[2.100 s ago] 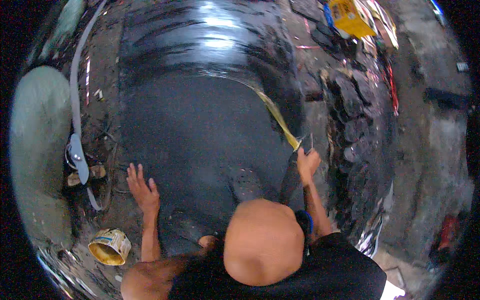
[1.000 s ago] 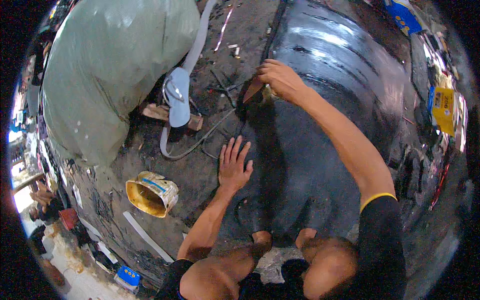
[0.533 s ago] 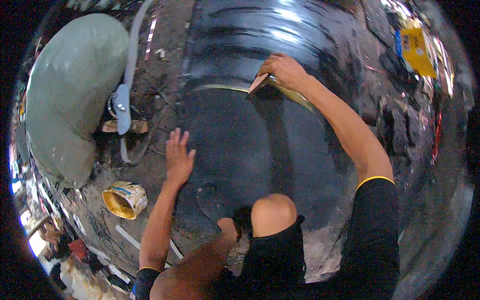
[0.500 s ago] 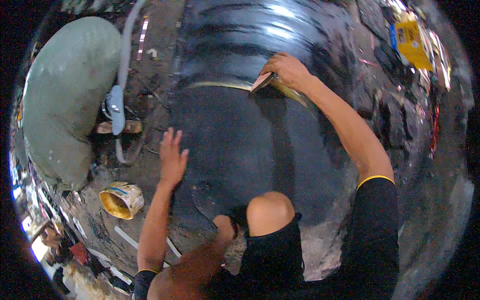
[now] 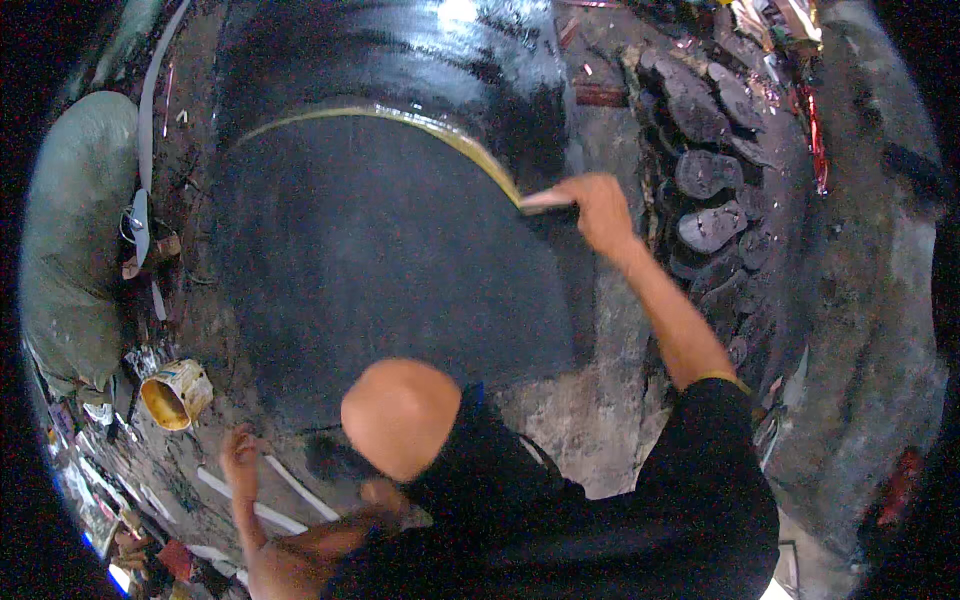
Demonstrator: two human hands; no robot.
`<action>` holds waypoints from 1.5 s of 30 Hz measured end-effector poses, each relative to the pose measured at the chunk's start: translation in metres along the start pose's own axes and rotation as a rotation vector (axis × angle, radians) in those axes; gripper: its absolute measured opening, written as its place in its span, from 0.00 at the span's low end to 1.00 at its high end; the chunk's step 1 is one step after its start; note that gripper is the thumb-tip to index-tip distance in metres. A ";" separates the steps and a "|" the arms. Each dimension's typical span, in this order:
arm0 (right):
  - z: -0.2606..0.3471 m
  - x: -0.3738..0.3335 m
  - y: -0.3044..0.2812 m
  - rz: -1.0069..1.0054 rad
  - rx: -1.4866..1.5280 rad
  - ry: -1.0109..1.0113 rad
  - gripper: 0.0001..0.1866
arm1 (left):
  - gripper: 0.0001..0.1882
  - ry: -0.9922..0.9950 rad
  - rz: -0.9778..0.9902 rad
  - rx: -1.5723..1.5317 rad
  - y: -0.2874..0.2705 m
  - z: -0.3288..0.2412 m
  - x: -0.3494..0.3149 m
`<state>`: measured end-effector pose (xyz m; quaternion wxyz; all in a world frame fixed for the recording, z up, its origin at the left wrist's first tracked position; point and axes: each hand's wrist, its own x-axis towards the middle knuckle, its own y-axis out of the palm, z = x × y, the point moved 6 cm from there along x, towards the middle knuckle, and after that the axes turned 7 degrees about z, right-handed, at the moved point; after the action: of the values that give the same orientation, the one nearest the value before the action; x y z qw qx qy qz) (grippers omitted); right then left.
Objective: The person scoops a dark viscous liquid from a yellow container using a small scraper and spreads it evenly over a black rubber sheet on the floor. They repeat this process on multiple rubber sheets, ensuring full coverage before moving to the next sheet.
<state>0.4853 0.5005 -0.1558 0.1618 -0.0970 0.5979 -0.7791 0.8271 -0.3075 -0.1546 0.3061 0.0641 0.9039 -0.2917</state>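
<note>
Right hand (image 5: 600, 215) pinches a flat spreader (image 5: 546, 201); left hand (image 5: 240, 460): grip too blurred to tell. Keep pressure even along the yellow band (image 5: 476, 156)

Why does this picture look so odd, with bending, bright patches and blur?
Head view: fisheye distortion bends edges toward blackened corners; head view: white glare sits on the glossy top of the black sheet; head view: the left hand and right hand look slightly soft.

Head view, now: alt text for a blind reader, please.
A person's right hand holds a flat pale tool at the end of a yellow streak curving across a dark sheet; the left hand is near a stained container.
</note>
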 end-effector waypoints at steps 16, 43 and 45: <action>0.022 -0.092 -0.005 -0.247 0.168 0.326 0.25 | 0.23 0.199 -0.332 0.147 0.115 0.014 0.025; 0.116 -0.310 0.018 0.016 0.439 0.651 0.24 | 0.23 0.182 -0.417 -0.301 0.154 0.032 0.021; 0.101 -0.284 -0.025 0.032 0.686 0.642 0.23 | 0.22 0.368 -0.424 -0.175 0.159 -0.002 0.012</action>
<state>0.7804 0.5202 -0.0929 0.0034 0.2171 0.3273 -0.9196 0.8628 -0.1768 -0.2379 0.0738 -0.1010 0.9592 -0.2537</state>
